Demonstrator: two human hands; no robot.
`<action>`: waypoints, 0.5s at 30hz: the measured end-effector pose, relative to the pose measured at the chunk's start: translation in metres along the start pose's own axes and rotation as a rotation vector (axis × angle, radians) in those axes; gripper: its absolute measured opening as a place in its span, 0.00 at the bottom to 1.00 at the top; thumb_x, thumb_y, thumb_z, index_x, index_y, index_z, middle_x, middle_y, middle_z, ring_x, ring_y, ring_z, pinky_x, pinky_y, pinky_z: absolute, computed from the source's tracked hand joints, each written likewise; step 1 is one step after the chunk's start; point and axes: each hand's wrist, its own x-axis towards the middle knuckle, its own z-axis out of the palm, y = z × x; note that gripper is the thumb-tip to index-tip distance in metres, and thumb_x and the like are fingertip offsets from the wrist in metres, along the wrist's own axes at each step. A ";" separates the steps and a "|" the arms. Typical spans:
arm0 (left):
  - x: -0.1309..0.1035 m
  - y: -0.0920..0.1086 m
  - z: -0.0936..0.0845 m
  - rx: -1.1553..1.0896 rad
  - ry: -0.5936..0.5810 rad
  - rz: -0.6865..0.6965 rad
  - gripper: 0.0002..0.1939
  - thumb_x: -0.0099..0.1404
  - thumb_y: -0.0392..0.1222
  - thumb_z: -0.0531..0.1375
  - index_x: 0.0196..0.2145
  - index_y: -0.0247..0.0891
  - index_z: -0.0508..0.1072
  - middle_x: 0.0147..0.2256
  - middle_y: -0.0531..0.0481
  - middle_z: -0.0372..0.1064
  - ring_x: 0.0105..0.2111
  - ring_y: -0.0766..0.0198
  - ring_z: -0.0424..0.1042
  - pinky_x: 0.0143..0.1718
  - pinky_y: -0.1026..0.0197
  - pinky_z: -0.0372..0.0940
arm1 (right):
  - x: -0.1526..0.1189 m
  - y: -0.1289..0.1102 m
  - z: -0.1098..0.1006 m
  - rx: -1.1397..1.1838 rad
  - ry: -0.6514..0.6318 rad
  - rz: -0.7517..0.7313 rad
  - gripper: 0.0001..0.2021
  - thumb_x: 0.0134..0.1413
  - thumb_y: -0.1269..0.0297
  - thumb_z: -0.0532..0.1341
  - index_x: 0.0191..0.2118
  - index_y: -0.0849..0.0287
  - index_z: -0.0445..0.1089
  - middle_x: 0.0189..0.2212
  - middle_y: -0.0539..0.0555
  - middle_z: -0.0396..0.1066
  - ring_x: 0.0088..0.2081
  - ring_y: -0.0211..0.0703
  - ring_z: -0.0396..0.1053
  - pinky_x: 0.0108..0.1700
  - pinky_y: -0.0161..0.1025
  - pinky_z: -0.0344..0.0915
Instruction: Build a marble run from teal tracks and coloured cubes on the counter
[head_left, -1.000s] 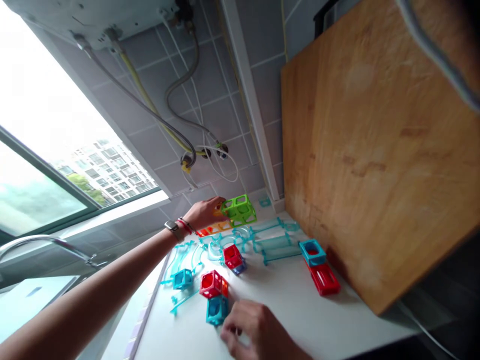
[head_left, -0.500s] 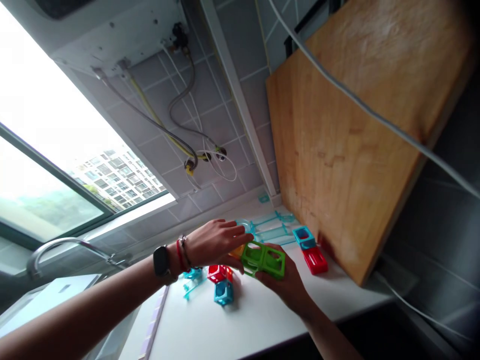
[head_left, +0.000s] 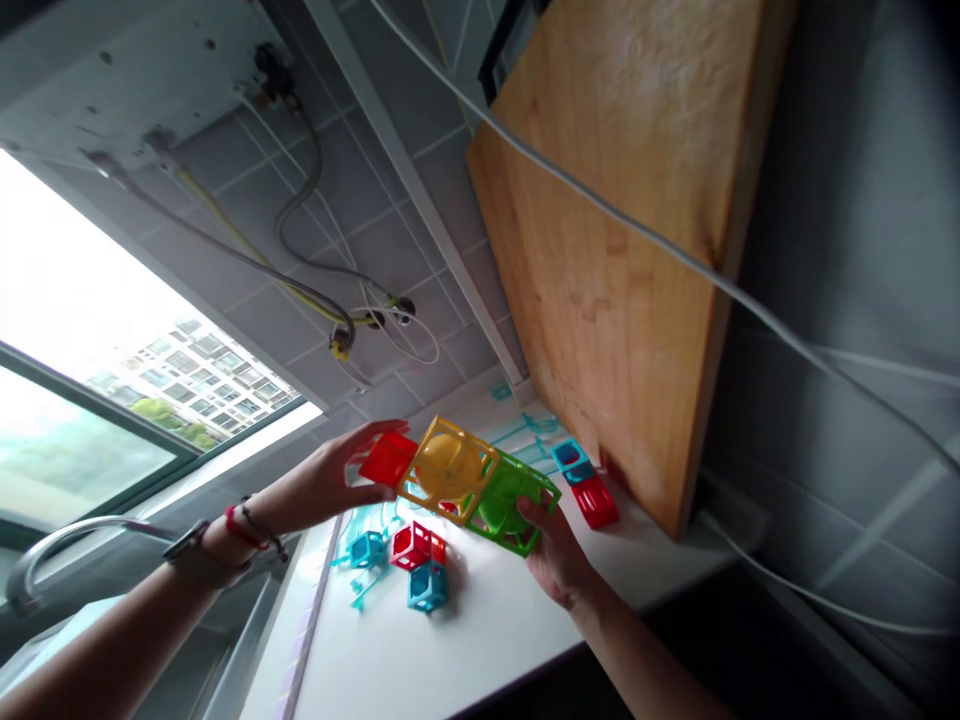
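Gripping a joined block row (head_left: 452, 464) lengthwise from ten to four o'clock, red end (head_left: 390, 458) pinched in left hand (head_left: 324, 482), green end (head_left: 504, 498) clasped in right hand (head_left: 557, 556)

Head view — forward, down toward hands (head_left: 559, 562)

Two hands (head_left: 328, 478), three blue blocks (head_left: 427, 588)

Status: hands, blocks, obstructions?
Left hand on red block, right hand gripping green block. Yellow block between them, held above counter. Nothing seen blocking either hand.
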 end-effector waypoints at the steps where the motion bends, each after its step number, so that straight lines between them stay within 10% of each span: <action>1: -0.004 0.002 0.003 0.036 -0.005 0.017 0.38 0.64 0.55 0.69 0.67 0.47 0.61 0.57 0.43 0.74 0.52 0.52 0.78 0.53 0.53 0.74 | 0.000 0.000 0.000 0.000 0.001 0.002 0.27 0.52 0.57 0.75 0.57 0.51 0.70 0.49 0.54 0.81 0.50 0.54 0.79 0.51 0.55 0.77; 8: 0.002 0.031 0.011 0.307 0.242 0.112 0.22 0.66 0.53 0.67 0.53 0.44 0.71 0.52 0.44 0.75 0.45 0.56 0.79 0.46 0.57 0.73 | -0.002 0.001 -0.005 -0.021 0.106 0.030 0.20 0.54 0.50 0.73 0.49 0.52 0.74 0.43 0.53 0.83 0.49 0.54 0.80 0.48 0.52 0.79; 15: -0.015 0.020 0.016 0.370 0.387 0.027 0.20 0.67 0.54 0.66 0.52 0.44 0.72 0.50 0.45 0.76 0.46 0.55 0.78 0.47 0.56 0.73 | -0.001 -0.002 -0.003 0.013 0.151 0.015 0.20 0.54 0.53 0.74 0.51 0.50 0.75 0.47 0.51 0.82 0.49 0.53 0.80 0.50 0.53 0.78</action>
